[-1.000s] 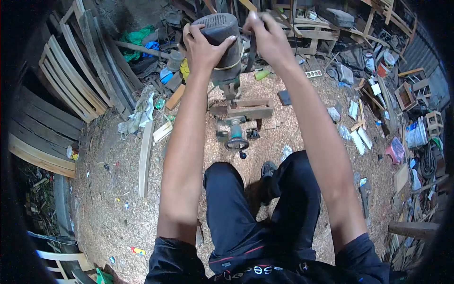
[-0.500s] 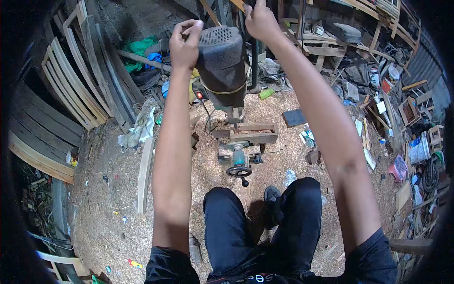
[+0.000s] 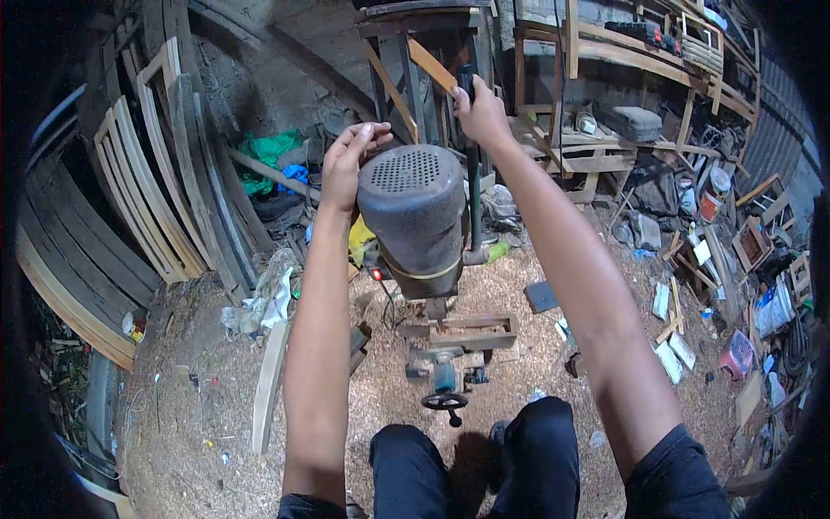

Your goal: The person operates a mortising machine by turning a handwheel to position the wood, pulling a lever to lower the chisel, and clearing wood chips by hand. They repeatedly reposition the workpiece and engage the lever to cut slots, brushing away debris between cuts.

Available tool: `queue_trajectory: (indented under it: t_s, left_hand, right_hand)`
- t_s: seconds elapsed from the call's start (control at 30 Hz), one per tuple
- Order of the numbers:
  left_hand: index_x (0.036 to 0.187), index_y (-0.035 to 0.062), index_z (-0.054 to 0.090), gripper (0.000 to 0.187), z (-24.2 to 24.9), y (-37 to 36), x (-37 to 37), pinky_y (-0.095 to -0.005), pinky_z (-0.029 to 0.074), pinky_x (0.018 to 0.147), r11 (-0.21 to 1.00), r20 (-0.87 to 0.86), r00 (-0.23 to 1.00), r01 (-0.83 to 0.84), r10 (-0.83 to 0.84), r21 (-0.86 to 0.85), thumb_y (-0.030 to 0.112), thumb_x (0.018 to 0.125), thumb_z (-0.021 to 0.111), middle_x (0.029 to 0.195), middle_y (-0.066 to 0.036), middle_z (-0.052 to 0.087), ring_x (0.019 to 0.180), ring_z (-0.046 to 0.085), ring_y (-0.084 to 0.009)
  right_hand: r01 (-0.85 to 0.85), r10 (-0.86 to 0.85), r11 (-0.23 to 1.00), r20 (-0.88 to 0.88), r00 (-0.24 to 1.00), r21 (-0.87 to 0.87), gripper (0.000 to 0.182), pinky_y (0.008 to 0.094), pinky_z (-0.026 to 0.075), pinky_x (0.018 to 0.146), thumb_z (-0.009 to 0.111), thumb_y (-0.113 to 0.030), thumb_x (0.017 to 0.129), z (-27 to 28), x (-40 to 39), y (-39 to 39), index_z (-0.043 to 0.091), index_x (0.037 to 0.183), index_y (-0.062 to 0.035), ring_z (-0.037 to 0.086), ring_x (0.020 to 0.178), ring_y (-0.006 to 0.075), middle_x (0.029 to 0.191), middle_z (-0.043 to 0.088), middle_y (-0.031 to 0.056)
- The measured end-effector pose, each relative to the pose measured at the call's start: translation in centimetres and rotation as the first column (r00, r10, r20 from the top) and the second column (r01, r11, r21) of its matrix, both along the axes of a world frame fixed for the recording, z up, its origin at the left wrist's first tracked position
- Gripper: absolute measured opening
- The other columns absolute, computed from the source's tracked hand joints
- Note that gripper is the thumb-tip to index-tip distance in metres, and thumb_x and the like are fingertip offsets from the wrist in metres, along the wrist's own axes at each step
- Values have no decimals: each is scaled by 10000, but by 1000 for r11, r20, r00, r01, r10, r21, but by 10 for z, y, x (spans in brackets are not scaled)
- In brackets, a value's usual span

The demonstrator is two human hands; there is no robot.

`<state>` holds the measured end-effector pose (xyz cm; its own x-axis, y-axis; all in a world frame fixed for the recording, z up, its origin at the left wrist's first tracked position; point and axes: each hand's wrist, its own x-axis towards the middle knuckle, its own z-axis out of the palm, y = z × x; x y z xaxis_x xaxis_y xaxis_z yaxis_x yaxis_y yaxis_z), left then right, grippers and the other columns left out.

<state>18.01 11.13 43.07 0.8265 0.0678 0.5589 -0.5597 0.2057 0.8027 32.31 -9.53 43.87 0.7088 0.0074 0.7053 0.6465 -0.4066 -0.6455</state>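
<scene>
My right hand point(image 3: 482, 112) is closed around the upper end of a dark upright lever point(image 3: 475, 199), which runs down just right of the motor point(image 3: 415, 203). My left hand point(image 3: 347, 164) is raised at the far left edge of that motor, fingers curled; I cannot tell whether it grips anything or touches the casing.

The motor stands in the middle of the scene, its perforated top facing me and a yellowish band point(image 3: 424, 276) around its lower part. A small red light point(image 3: 376, 274) glows just left of it. Under it, on the near side, lies a wooden block point(image 3: 484, 342) with a long hollow in its top, and nearer to me is a black handwheel point(image 3: 444, 401).

My knees point(image 3: 406, 454) are at the near edge, over a floor point(image 3: 216, 424) strewn with shavings. A dark flat slab point(image 3: 542, 297) lies to the right of the block, a long plank point(image 3: 270, 389) lies left of my left forearm, and slatted wooden frames point(image 3: 149, 190) lean at the far left.
</scene>
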Motion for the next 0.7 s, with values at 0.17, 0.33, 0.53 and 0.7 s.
queue_trajectory:
  t_s: [0.17, 0.33, 0.53, 0.7]
  left_hand:
    - [1119, -15, 618, 325, 4, -2, -4, -369, 473, 992, 1000, 2, 1000, -14, 14, 13, 271, 992, 531, 1176, -160, 647, 1109, 610, -244]
    - [1114, -17, 630, 335, -1, -2, -15, -328, 466, 965, 983, 63, 996, -77, 68, 167, 279, 993, 528, 1143, -144, 664, 1071, 620, -205]
    - [1201, -9, 541, 288, -58, -42, -88, -267, 450, 916, 869, 321, 821, -494, 472, -15, 207, 1011, 531, 1120, -75, 628, 1017, 592, -137]
    - [1138, 29, 559, 239, -244, -66, -180, -331, 460, 880, 649, -222, 613, -740, 758, 174, 225, 1006, 522, 1034, -105, 583, 956, 569, -186]
  right_hand:
    - [70, -70, 997, -40, 997, 11, 491, 552, 470, 893, 561, -301, 951, -5, 31, 11, 490, 1295, 42, 607, 1005, 503, 1028, 647, 327]
    - [208, -203, 977, 97, 974, -39, 466, 548, 476, 896, 535, -325, 956, -15, 44, 11, 504, 1286, 2, 606, 1010, 502, 1056, 649, 312]
    - [168, -201, 937, 79, 976, 305, 437, 463, 441, 969, 525, -266, 961, -104, -58, -23, 489, 1280, 32, 575, 1088, 399, 1110, 611, 251]
    - [443, -342, 709, -283, 896, 548, 430, 390, 391, 985, 516, -140, 983, -313, -213, -62, 352, 1304, 95, 487, 1113, 281, 1169, 462, 188]
